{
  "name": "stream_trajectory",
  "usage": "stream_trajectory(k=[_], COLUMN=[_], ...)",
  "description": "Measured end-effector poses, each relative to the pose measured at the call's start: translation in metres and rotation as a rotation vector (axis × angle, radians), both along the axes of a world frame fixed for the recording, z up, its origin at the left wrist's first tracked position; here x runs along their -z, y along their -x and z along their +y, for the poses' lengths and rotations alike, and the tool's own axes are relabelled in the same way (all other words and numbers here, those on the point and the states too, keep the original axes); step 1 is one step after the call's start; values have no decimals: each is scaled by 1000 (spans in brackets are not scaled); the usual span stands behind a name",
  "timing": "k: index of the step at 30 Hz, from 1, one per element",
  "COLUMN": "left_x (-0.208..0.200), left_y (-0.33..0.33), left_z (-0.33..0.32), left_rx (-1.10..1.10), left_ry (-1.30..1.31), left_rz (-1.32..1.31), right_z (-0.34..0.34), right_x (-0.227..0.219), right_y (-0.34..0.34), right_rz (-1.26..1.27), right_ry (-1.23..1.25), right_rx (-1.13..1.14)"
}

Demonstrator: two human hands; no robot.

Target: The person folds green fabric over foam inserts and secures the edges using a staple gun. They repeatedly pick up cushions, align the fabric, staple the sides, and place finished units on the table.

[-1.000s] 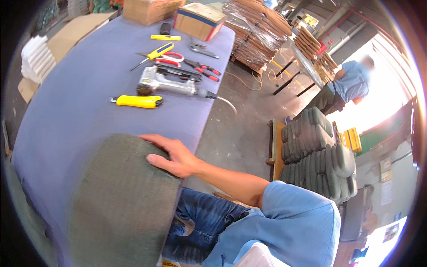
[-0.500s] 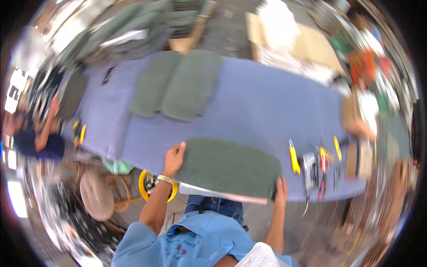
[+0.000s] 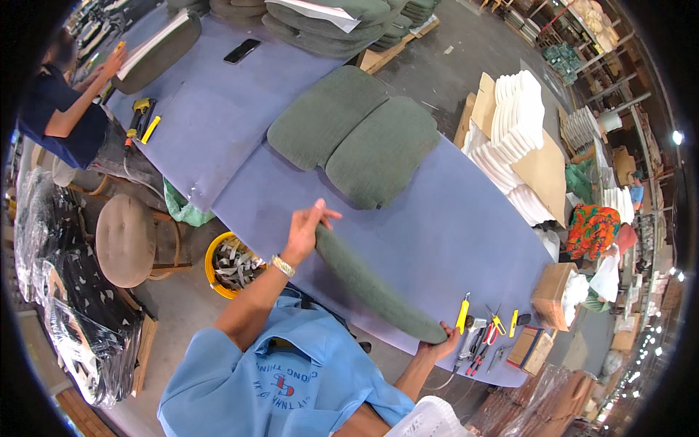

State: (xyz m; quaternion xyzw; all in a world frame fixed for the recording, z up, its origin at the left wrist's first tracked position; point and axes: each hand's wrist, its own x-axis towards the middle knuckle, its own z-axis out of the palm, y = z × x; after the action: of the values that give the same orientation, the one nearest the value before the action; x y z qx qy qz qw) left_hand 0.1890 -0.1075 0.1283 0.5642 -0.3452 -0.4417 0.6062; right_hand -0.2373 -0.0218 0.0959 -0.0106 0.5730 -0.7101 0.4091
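Observation:
Between my two hands a dark green fabric-covered chair pad (image 3: 375,291) is held tilted up on its long side, its curved edge toward me, over the table's near edge. My left hand (image 3: 307,227) grips its far left end, with some fingers showing past the corner. At the other end my right hand (image 3: 438,345) holds the pad's tip, most of its fingers hidden. Two similar green pads, a left one (image 3: 328,116) and a right one (image 3: 382,153), lie side by side on the blue-covered table (image 3: 451,211) beyond my hands.
Right on the table are a yellow cutter (image 3: 463,313), a staple gun (image 3: 472,339), red pliers (image 3: 491,335) and a box (image 3: 530,351). A yellow bucket (image 3: 211,266) of scraps and a round stool (image 3: 125,240) stand left. A co-worker (image 3: 62,120) sits far left; pads (image 3: 320,33) are stacked behind.
The green pad has turned from lying nearly flat to standing on edge, its right end swung lower and nearer me. Both hands stay on it. The whole view has rotated.

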Motion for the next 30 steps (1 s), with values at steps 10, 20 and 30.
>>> stream_trajectory(k=[10,20,30], left_x=[-210,-27,101], left_y=[-144,-225,-227], left_z=[-159,-367,-333], left_rx=[-56,-82,-237], left_ry=[418,32,-193], left_rz=[80,-318,-342], right_z=[-218,-417,-346], right_x=[-226,-25,91], right_y=[-152,-209,-250], right_rz=[506,416,539], right_ry=[563,235,-59], right_rx=[-260,-660,-615])
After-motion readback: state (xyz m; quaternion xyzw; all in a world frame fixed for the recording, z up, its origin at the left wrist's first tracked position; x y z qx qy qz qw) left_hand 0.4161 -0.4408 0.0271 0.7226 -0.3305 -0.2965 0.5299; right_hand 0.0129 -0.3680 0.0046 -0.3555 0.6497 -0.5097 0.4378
